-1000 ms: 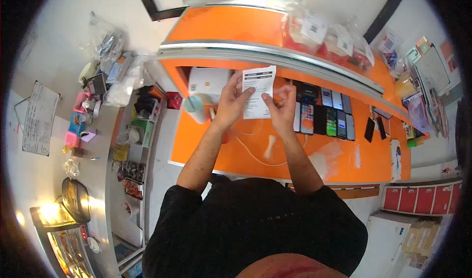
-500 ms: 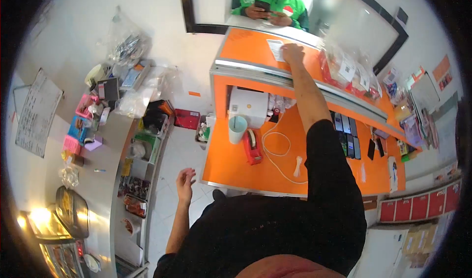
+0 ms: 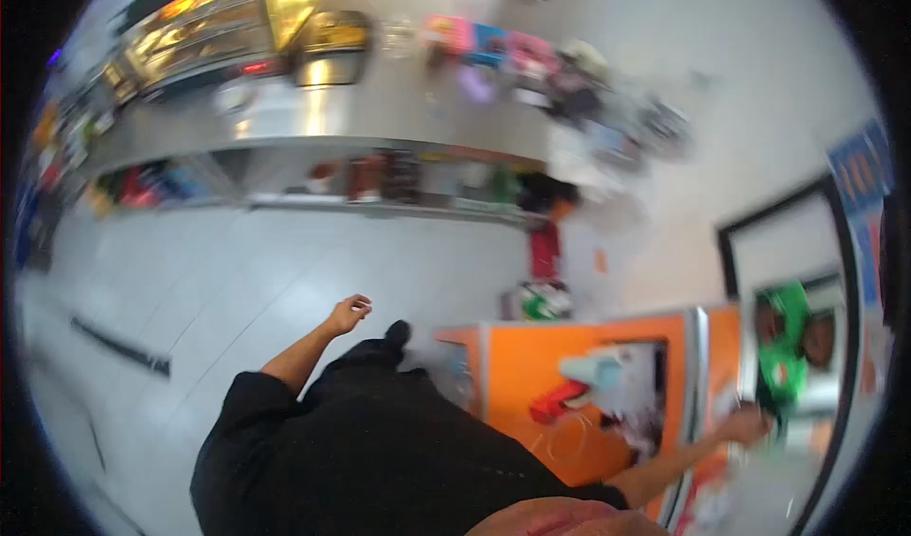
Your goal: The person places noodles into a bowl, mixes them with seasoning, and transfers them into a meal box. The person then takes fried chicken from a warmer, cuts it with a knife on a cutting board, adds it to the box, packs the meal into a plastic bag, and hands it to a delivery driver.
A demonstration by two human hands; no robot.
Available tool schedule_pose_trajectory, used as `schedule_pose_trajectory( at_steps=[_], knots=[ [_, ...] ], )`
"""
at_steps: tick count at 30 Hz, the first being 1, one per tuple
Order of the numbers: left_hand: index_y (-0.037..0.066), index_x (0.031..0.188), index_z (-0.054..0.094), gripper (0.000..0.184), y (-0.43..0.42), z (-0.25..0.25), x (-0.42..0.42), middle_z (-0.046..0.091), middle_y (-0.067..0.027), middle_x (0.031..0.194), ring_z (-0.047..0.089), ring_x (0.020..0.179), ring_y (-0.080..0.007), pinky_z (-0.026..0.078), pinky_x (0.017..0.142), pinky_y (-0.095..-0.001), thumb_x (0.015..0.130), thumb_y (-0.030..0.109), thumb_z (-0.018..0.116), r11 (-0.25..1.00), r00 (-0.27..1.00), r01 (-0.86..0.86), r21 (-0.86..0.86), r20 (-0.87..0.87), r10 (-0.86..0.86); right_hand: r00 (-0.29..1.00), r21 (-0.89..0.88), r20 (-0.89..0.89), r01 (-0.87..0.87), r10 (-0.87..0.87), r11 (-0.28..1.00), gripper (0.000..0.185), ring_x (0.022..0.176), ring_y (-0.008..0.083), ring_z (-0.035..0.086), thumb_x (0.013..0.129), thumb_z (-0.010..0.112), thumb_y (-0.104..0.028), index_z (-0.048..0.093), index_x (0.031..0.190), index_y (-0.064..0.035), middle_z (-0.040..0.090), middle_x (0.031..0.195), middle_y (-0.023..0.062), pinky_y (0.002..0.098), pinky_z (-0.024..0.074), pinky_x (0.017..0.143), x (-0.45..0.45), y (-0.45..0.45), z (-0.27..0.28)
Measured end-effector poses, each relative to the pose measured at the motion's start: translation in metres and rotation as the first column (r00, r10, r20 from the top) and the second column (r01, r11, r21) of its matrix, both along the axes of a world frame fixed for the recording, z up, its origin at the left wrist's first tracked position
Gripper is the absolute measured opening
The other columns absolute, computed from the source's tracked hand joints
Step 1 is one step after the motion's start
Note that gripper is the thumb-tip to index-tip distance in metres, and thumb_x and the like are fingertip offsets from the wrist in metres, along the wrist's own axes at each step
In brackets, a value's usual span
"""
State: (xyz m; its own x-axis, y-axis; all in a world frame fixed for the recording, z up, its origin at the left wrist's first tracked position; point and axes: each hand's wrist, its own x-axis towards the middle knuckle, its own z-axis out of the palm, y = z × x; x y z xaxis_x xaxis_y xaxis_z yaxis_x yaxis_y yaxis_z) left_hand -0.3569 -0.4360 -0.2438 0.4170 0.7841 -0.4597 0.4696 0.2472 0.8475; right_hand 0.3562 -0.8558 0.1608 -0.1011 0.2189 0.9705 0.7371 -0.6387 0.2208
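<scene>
My left hand [image 3: 350, 314] hangs over the floor beside my body, its fingers loosely bent and apart, with nothing in it. Far off to the right, my right hand [image 3: 748, 425] is stretched over the raised top of the orange counter [image 3: 725, 346], close to the window opening. Motion smears its fingers, so whether it holds anything is hidden. Beyond it, in the window, a person in a green jacket [image 3: 784, 346] is seen. On the lower counter stand a pale cup [image 3: 590, 372] and a red tape dispenser [image 3: 556, 402].
A steel worktop [image 3: 399, 100] runs along the back, with a lit glass display case [image 3: 199, 33] on its left part. Coloured baskets [image 3: 489, 45] stand on it, and a lower shelf [image 3: 285, 180] holds goods. Grey tiled floor [image 3: 237, 251] lies between worktop and counter.
The view has swung to the left, bringing the worktop and floor to the middle. My right hand was at a white paper slip on the counter top; that slip cannot be made out now.
</scene>
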Motion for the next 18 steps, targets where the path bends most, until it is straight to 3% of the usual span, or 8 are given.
schedule_pose_trajectory(
  at_steps=[3, 5, 6, 9, 12, 13, 15, 18],
  knots=[
    [0.002, 0.103, 0.065, 0.033, -0.029, -0.067, -0.152, 0.069, -0.0182, 0.096, 0.067, 0.084, -0.0287, 0.052, 0.078, -0.0382, 0.083, 0.029, 0.064, 0.947, 0.914, -0.303, 0.103, -0.251, 0.320, 0.766, 0.187, -0.447, -0.426, 0.463, 0.885, 0.055, 0.098, 0.0307, 0.060, 0.080, 0.066, -0.047, 0.057, 0.115, -0.0067, 0.062, 0.107, 0.0148, 0.0429, 0.0481, 0.083, -0.129, 0.127, -0.010],
    [0.002, 0.104, 0.065, 0.031, -0.082, -0.132, -0.266, 0.068, -0.0182, 0.097, 0.067, 0.082, -0.0274, 0.052, 0.076, -0.0390, 0.085, 0.027, 0.061, 0.771, 0.673, -0.607, 0.193, -0.390, 0.628, 0.460, 0.149, -0.707, -0.646, 0.538, 0.749, 0.056, 0.098, 0.0303, 0.060, 0.080, 0.066, -0.047, 0.056, 0.119, -0.0077, 0.061, 0.109, 0.0154, 0.0420, 0.0483, 0.083, -0.226, 0.218, -0.046],
    [0.002, 0.107, 0.064, 0.030, -0.108, -0.150, -0.298, 0.068, -0.0173, 0.099, 0.067, 0.079, -0.0245, 0.053, 0.073, -0.0388, 0.088, 0.025, 0.058, 0.640, 0.489, -0.725, 0.254, -0.464, 0.739, 0.297, 0.102, -0.829, -0.753, 0.474, 0.650, 0.057, 0.099, 0.0301, 0.060, 0.080, 0.067, -0.047, 0.055, 0.120, -0.0082, 0.061, 0.110, 0.0157, 0.0416, 0.0484, 0.083, -0.278, 0.266, -0.068],
    [0.008, 0.100, 0.059, 0.037, -0.178, -0.154, -0.361, 0.057, -0.0069, 0.075, 0.060, 0.076, -0.0281, 0.046, 0.078, -0.0528, 0.095, 0.041, 0.045, 0.090, 0.221, -0.943, -0.321, -0.399, 0.890, 0.016, -0.014, -1.000, -0.989, 0.017, 0.148, 0.060, 0.100, 0.0296, 0.060, 0.080, 0.067, -0.047, 0.054, 0.125, -0.0096, 0.061, 0.113, 0.0165, 0.0403, 0.0487, 0.084, -0.443, 0.394, -0.146],
    [0.005, 0.088, 0.057, 0.044, -0.215, -0.188, -0.416, 0.056, -0.0108, 0.071, 0.059, 0.067, -0.0275, 0.049, 0.057, -0.0484, 0.092, 0.048, 0.050, 0.239, 0.356, -0.883, -0.403, -0.246, 0.901, 0.240, -0.090, -0.925, -0.893, -0.296, -0.441, 0.063, 0.100, 0.0291, 0.060, 0.080, 0.068, -0.047, 0.052, 0.129, -0.0111, 0.060, 0.117, 0.0174, 0.0389, 0.0490, 0.084, -0.622, 0.471, -0.236],
    [0.004, 0.101, 0.054, 0.043, -0.205, -0.174, -0.440, 0.058, -0.0122, 0.081, 0.060, 0.073, -0.0288, 0.050, 0.059, -0.0493, 0.091, 0.046, 0.052, 0.274, 0.401, -0.880, -0.387, -0.299, 0.866, 0.320, -0.098, -0.887, -0.834, -0.332, -0.543, 0.065, 0.101, 0.0289, 0.060, 0.080, 0.068, -0.047, 0.051, 0.131, -0.0115, 0.060, 0.118, 0.0176, 0.0385, 0.0491, 0.085, -0.682, 0.491, -0.256],
    [0.002, 0.126, 0.049, 0.053, -0.210, -0.151, -0.455, 0.063, -0.0151, 0.101, 0.064, 0.086, -0.0315, 0.052, 0.063, -0.0510, 0.091, 0.040, 0.056, 0.331, 0.491, -0.855, -0.399, -0.418, 0.765, 0.418, -0.095, -0.787, -0.809, -0.454, -0.580, 0.059, 0.101, 0.0309, 0.061, 0.082, 0.066, -0.046, 0.053, 0.129, -0.0116, 0.062, 0.115, 0.0178, 0.0396, 0.0490, 0.085, -0.794, 0.529, -0.277],
    [0.006, 0.128, 0.048, 0.051, -0.194, -0.127, -0.509, 0.061, -0.0126, 0.109, 0.062, 0.092, -0.0302, 0.051, 0.068, -0.0491, 0.091, 0.039, 0.056, 0.306, 0.557, -0.793, -0.527, -0.424, 0.714, 0.357, -0.120, -0.853, -0.845, -0.381, -0.522, 0.052, 0.101, 0.0315, 0.061, 0.083, 0.066, -0.042, 0.057, 0.123, -0.0102, 0.064, 0.109, 0.0178, 0.0394, 0.0489, 0.086, -0.904, 0.581, -0.306]
  ],
)
